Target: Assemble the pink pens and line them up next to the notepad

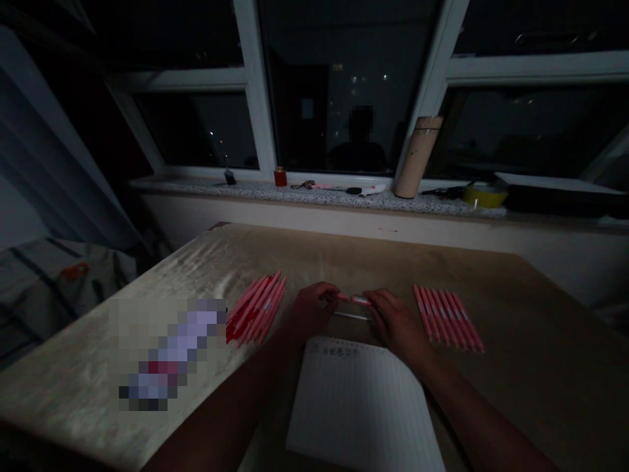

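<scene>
My left hand (317, 305) pinches a small pink piece, which looks like a pen's end or cap. Facing it, my right hand (393, 318) grips a pink pen (361, 300) with a pale label; a narrow gap seems to part the two pieces. Just below them a thin white stick (352, 316), perhaps a refill, spans the space between my hands. To the left lies a loose heap of pink pens (260, 305), some with red parts. On the right, several pink pens (447, 318) lie side by side in a row.
A lined spiral notebook (363, 406) with writing at its top lies between my forearms. A blurred-out long object (181, 347) rests at the left of the table (540, 380). Along the windowsill (334, 196) stand a red jar (280, 177), a tall tan cylinder (417, 157) and yellow tape (484, 196).
</scene>
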`<action>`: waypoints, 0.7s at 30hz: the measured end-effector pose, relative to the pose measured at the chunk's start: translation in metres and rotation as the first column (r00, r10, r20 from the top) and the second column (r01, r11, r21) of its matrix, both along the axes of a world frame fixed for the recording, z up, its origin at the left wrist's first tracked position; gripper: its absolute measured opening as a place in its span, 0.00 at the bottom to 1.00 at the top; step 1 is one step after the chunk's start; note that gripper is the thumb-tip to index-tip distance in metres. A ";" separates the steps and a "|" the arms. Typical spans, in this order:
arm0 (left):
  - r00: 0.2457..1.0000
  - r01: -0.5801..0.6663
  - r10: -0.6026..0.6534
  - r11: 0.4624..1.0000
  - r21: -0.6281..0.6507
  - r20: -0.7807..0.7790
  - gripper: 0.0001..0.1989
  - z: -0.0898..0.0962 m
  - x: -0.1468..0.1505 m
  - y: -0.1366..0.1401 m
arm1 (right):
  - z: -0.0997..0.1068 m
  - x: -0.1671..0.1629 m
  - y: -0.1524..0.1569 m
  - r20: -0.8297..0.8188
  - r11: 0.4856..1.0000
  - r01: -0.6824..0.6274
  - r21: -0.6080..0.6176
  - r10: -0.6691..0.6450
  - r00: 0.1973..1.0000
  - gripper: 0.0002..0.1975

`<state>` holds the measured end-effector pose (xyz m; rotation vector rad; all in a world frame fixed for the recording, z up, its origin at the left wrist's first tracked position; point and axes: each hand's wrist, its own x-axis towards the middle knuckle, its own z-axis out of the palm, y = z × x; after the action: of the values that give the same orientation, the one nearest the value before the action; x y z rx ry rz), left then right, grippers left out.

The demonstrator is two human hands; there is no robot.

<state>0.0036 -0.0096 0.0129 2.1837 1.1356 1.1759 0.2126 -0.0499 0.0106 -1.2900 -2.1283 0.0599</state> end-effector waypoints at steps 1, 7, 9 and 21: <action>1.000 -0.020 0.020 1.000 0.007 -0.001 0.07 -0.002 -0.001 0.002 | -0.001 0.000 0.000 -0.018 1.000 -0.003 -0.011 0.003 1.000 0.14; 0.983 -0.044 0.041 0.999 -0.012 -0.178 0.06 -0.004 -0.007 0.008 | 0.002 -0.002 -0.001 -0.083 0.999 -0.030 -0.045 0.026 0.996 0.13; 0.952 -0.008 0.003 1.000 -0.013 -0.308 0.06 0.000 -0.011 0.008 | 0.002 -0.002 -0.001 -0.103 0.999 -0.025 -0.049 0.020 0.995 0.12; 0.793 0.102 -0.083 0.995 -0.003 -0.604 0.07 0.003 -0.017 0.009 | -0.006 0.003 0.001 -0.251 0.981 0.051 -0.185 -0.097 0.963 0.12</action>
<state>-0.0139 -0.0009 0.0160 2.6986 1.2202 0.4394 0.2159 -0.0489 0.0051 -1.3801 -1.8828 0.3742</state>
